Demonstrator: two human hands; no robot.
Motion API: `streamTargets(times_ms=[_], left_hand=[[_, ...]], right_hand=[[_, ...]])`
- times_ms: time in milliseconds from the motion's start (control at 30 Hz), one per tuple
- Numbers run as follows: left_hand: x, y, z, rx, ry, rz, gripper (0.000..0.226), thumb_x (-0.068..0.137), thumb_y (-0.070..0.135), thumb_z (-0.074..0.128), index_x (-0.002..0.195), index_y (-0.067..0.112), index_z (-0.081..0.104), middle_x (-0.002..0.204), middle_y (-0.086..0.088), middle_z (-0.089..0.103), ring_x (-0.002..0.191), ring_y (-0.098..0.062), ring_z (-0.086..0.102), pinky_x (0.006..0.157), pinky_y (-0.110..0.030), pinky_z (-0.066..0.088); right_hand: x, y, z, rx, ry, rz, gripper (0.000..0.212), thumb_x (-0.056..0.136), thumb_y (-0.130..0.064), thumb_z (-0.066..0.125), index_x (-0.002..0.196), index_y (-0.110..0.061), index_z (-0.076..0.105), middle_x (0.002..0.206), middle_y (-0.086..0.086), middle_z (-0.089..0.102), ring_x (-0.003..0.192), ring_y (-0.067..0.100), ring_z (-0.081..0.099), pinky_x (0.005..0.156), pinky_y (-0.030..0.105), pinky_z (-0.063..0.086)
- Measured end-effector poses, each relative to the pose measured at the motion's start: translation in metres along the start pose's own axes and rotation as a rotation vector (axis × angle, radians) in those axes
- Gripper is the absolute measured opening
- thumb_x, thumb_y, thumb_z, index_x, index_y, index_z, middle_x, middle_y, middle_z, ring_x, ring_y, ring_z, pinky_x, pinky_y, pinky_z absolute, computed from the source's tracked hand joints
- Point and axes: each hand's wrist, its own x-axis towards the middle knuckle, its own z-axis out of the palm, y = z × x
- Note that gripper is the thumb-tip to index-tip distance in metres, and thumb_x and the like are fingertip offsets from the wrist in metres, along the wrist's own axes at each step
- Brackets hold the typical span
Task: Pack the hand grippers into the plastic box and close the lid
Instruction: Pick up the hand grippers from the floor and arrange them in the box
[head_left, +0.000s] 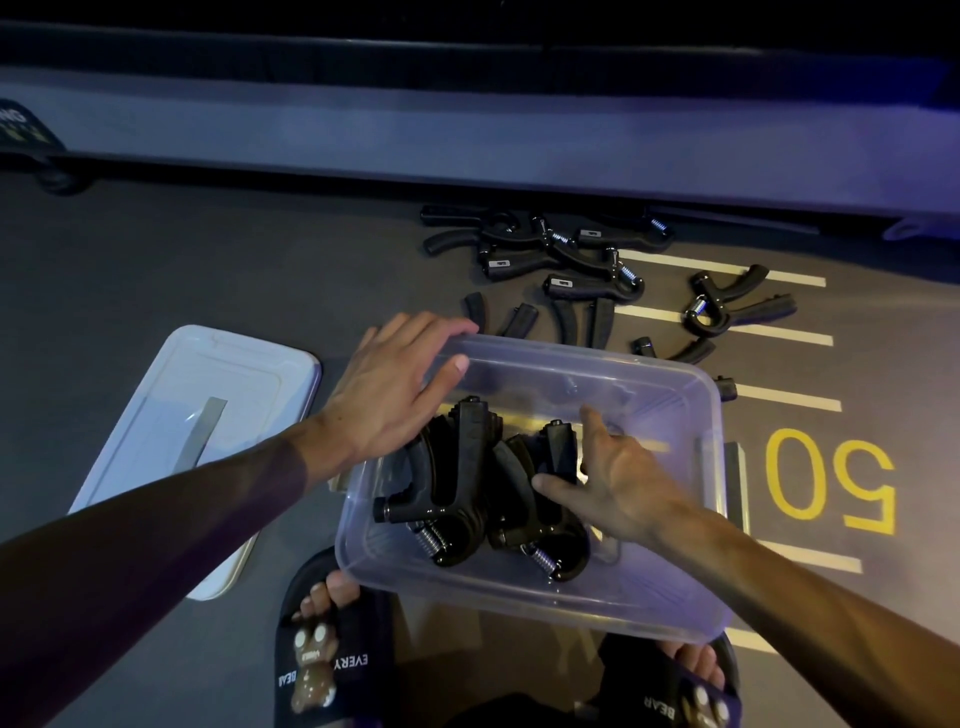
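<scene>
A clear plastic box sits tilted on the dark floor in front of my feet. Two black hand grippers with steel springs lie side by side inside it. My left hand rests on the box's far left corner, thumb over the rim. Inside the box, my right hand has its fingers spread, thumb touching the right-hand gripper. Several more black hand grippers lie scattered on the floor beyond the box. The lid lies flat on the floor to the left.
A long grey machine base runs across the far side of the floor. White lines and a yellow painted number mark the floor to the right. My feet in black slippers are just below the box.
</scene>
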Motion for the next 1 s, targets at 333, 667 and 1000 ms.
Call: streamTargets(times_ms=[333, 667, 1000], left_hand=[[0.000, 0.000, 0.001, 0.003, 0.004, 0.003, 0.041, 0.105, 0.043, 0.036, 0.141, 0.028, 0.049, 0.129, 0.008, 0.057, 0.119, -0.015, 0.049, 0.096, -0.040, 0.038], [0.001, -0.001, 0.001, 0.009, 0.004, 0.008, 0.040, 0.106, 0.043, 0.036, 0.141, 0.028, 0.048, 0.129, 0.008, 0.057, 0.119, -0.014, 0.048, 0.095, -0.036, 0.036], [0.000, 0.000, 0.001, 0.005, -0.003, -0.002, 0.041, 0.105, 0.044, 0.035, 0.141, 0.029, 0.048, 0.129, 0.009, 0.057, 0.118, -0.015, 0.049, 0.097, -0.039, 0.038]], right_hand=[[-0.007, 0.001, 0.013, 0.517, -0.101, 0.099, 0.057, 0.075, -0.051, 0.072, 0.127, -0.035, 0.053, 0.119, -0.008, 0.062, 0.113, 0.015, 0.058, 0.103, 0.035, 0.046], [-0.004, -0.003, 0.015, 0.808, -0.186, 0.181, 0.033, 0.083, -0.024, 0.075, 0.112, -0.024, 0.060, 0.100, -0.004, 0.069, 0.086, 0.006, 0.065, 0.066, 0.015, 0.052], [-0.001, -0.002, 0.017, 0.940, -0.128, 0.267, 0.051, 0.073, -0.027, 0.081, 0.117, -0.026, 0.056, 0.102, -0.001, 0.068, 0.084, 0.011, 0.066, 0.058, 0.021, 0.048]])
